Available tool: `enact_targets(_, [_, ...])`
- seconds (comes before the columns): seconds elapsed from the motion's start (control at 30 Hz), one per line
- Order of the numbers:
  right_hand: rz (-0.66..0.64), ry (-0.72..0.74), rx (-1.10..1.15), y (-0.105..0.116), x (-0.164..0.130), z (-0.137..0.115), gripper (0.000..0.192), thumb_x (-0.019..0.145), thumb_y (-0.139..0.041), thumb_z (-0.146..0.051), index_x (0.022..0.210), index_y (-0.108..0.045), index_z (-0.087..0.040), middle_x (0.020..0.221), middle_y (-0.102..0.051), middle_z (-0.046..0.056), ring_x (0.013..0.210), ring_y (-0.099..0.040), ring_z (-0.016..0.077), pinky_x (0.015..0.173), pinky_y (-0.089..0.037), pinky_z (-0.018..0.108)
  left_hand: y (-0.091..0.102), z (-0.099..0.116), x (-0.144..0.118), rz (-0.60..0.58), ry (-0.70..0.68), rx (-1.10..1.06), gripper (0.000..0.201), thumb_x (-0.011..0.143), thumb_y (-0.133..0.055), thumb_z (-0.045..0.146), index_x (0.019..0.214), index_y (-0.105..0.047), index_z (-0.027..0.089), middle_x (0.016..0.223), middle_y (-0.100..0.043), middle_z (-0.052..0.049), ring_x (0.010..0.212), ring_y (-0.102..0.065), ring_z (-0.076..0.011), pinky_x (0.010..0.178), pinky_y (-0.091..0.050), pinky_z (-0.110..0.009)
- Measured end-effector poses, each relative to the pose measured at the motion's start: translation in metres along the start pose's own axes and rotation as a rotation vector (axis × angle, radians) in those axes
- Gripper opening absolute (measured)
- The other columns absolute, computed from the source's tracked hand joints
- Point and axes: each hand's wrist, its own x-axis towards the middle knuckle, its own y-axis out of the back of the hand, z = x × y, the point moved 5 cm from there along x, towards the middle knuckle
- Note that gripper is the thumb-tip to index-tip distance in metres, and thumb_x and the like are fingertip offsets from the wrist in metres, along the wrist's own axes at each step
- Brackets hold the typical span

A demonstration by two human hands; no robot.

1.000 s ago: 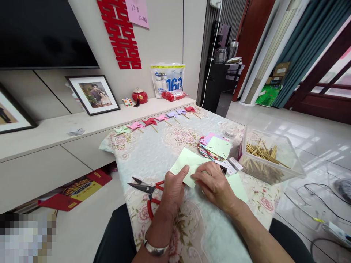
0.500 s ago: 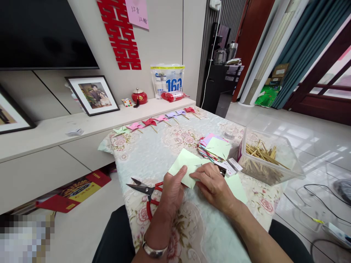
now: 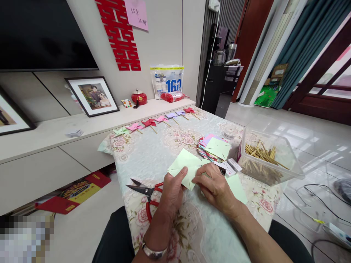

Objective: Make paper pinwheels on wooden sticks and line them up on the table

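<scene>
While the left hand [image 3: 172, 191] presses a thumb on the green paper [image 3: 185, 166], the right hand [image 3: 215, 186] pinches its near edge. It lies on the worktop [image 3: 153, 153], with scissors [image 3: 146, 191] just left and a paper stack [image 3: 215, 148] beyond.

both forearms enter from 6 o'clock and converge toward the centre. left hand [image 3: 171, 191]: back of the hand up, fingers curled under, thumb extended toward 1 o'clock; a metal band circles the wrist. right hand [image 3: 215, 186]: at 3 o'clock of the left and close beside it, palm down, fingers bent and pointing toward 10 o'clock, fingertips near the left thumb.
</scene>
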Motion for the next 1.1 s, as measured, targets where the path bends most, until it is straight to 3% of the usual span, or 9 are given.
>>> enact_targets(0.33, [-0.089, -0.004, -0.027, -0.002, 0.001, -0.006, 0.024, 0.084, -0.051, -0.007, 0.1, -0.063, -0.02, 0.098, -0.061, 0.008, 0.089, -0.051, 0.0233, 0.077, -0.037, 0.041, -0.001, -0.003, 0.005, 0.043, 0.007, -0.064, 0.011, 0.058, -0.078, 0.022, 0.066, -0.074, 0.015, 0.066, -0.072, -0.007, 0.079, -0.068, -0.0267, 0.069, -0.054, -0.032])
enact_targets(0.5, [-0.071, -0.016, -0.039, -0.001, 0.003, -0.008, 0.01, 0.092, -0.053, -0.015, 0.097, -0.061, -0.019, 0.092, -0.063, 0.007, 0.086, -0.05, 0.0221, 0.075, -0.035, 0.039, 0.0, 0.0, 0.004, 0.016, -0.035, 0.01, 0.011, 0.058, -0.079, 0.025, 0.062, -0.074, 0.017, 0.056, -0.066, -0.003, 0.066, -0.063, -0.0222, 0.065, -0.052, -0.03])
enact_targets(0.7, [-0.063, 0.041, -0.094, -0.006, 0.001, -0.011, 0.023, 0.094, -0.048, -0.012, 0.11, -0.062, -0.021, 0.089, -0.062, 0.006, 0.082, -0.049, 0.0214, 0.072, -0.034, 0.038, 0.001, -0.02, 0.012, -0.017, -0.075, -0.054, 0.026, 0.062, -0.081, 0.035, 0.071, -0.074, 0.012, 0.069, -0.071, -0.005, 0.067, -0.062, -0.0196, 0.067, -0.05, -0.029])
enact_targets(0.9, [-0.018, 0.03, -0.083, -0.006, 0.002, -0.014, 0.021, 0.095, -0.047, -0.011, 0.095, -0.065, -0.02, 0.084, -0.06, 0.006, 0.079, -0.048, 0.0203, 0.07, -0.034, 0.037, 0.001, -0.028, 0.014, -0.065, -0.077, -0.02, 0.029, 0.066, -0.082, 0.035, 0.077, -0.075, 0.01, 0.072, -0.072, -0.005, 0.067, -0.061, -0.0183, 0.069, -0.049, -0.029])
enact_targets(1.1, [0.037, -0.068, 0.083, -0.004, 0.003, -0.007, 0.014, 0.096, -0.051, -0.015, 0.092, -0.064, -0.02, 0.082, -0.062, 0.005, 0.079, -0.053, 0.0203, 0.072, -0.039, 0.036, 0.005, -0.039, 0.017, -0.063, -0.062, -0.027, 0.029, 0.072, -0.078, 0.035, 0.09, -0.074, 0.012, 0.071, -0.068, -0.003, 0.06, -0.055, -0.0143, 0.056, -0.042, -0.024])
